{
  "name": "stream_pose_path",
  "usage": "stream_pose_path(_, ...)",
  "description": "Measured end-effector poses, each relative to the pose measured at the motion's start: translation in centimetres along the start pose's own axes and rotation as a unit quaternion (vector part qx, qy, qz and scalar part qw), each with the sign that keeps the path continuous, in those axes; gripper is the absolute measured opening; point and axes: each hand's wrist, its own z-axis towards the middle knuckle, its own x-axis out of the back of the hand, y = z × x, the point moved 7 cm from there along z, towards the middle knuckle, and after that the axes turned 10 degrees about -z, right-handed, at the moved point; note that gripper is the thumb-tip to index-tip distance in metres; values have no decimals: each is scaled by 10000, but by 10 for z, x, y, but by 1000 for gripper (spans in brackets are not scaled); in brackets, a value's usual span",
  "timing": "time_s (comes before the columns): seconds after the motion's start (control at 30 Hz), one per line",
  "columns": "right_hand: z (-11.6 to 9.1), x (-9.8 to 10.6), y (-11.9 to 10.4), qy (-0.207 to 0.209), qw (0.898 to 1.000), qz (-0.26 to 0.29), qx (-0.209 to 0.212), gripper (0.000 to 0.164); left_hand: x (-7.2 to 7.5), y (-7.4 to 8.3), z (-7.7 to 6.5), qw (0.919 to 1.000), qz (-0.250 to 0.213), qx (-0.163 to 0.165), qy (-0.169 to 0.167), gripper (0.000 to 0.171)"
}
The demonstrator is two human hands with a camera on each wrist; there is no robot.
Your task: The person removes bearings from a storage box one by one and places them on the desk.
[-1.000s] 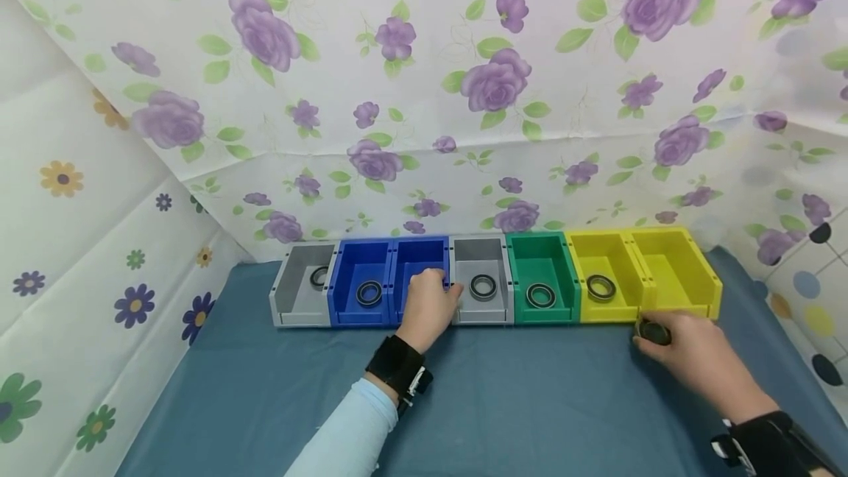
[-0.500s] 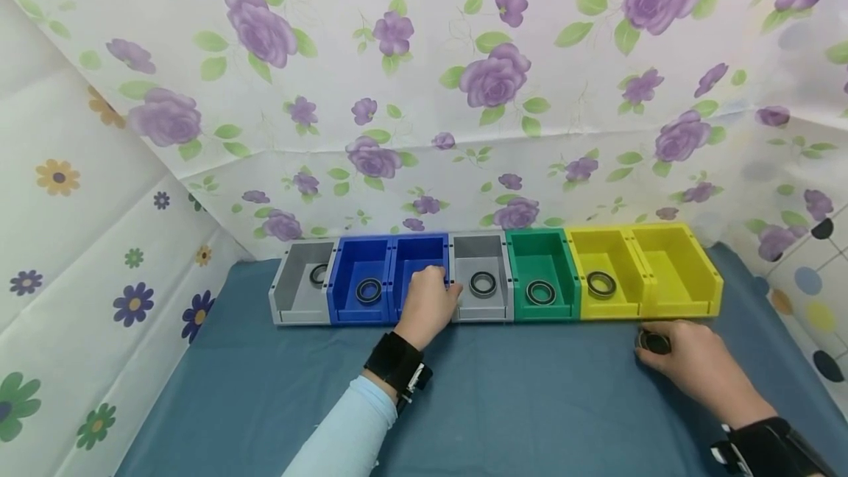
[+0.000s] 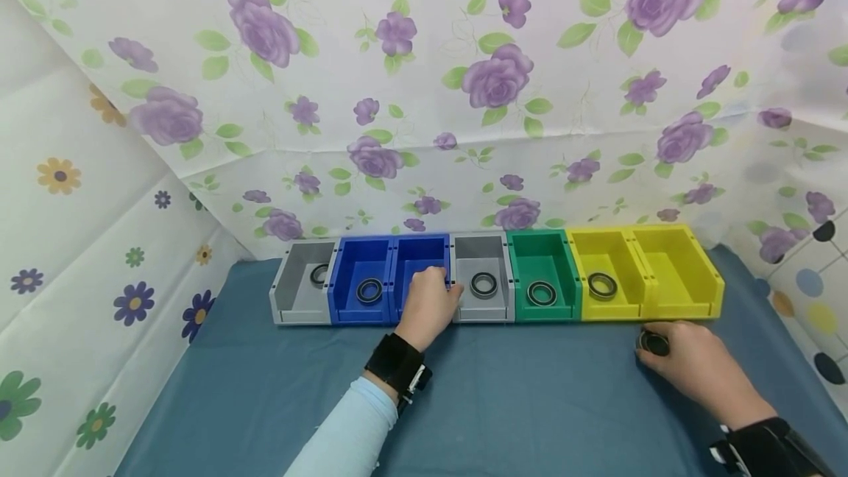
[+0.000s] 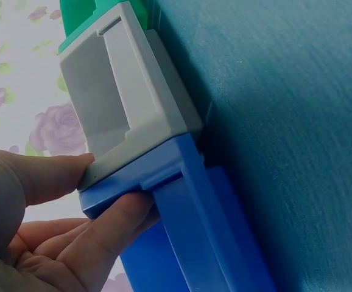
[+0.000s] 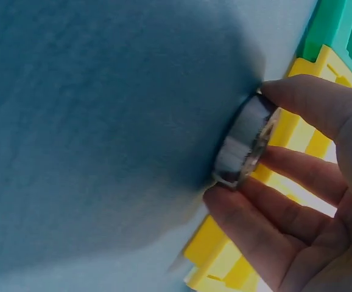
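My left hand (image 3: 427, 304) pinches the adjoining side walls of a blue bin (image 4: 191, 228) and the middle grey bin (image 4: 142, 79). In the left wrist view the thumb lies on the grey side, the fingers inside the blue bin. My right hand (image 3: 698, 366) grips a ring-shaped metal bearing (image 5: 246, 140) by its outer edge, between thumb and fingertips, close over the cloth in front of the right-end yellow bin (image 3: 676, 311). That bin has nothing in it. Fingers hide part of the blue bin's inside.
Flat bearings lie in the left grey bin (image 3: 285, 285), the other blue bin (image 3: 361, 252), the middle grey bin, the green bin (image 3: 538, 252) and the other yellow bin (image 3: 596, 249). The bins stand in a row against a floral backdrop (image 3: 424, 94) on blue cloth (image 3: 517, 403).
My right hand has drawn slightly back from the yellow bins' front edge with the bearing, then stayed put. The left hand keeps its place on the bin walls.
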Motion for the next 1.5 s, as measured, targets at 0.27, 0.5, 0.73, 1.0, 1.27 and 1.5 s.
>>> stream_pose_path(0.27,4,28,-17,-37,9999,-87,132,50,1,-1,0,10000,-29,64,-4,40)
stream_pose_path(0.5,16,67,-38,525,9978,164,371,61,2,-2,2,9999,102,122,39,37)
stream_pose_path(0.73,34,77,-61,1004,9914,64,841,61,0,-4,1,9997,48,218,24,33)
stream_pose_path(1.0,55,60,-64,741,9930,80,913,63,-2,-2,0,9999,2,166,-17,29)
stream_pose_path(1.27,70,44,-65,471,9939,108,986,65,-1,-2,0,9998,-60,170,28,27)
stream_pose_path(1.5,78,35,-62,262,9950,67,960,63,0,-3,1,9999,-59,105,32,29)
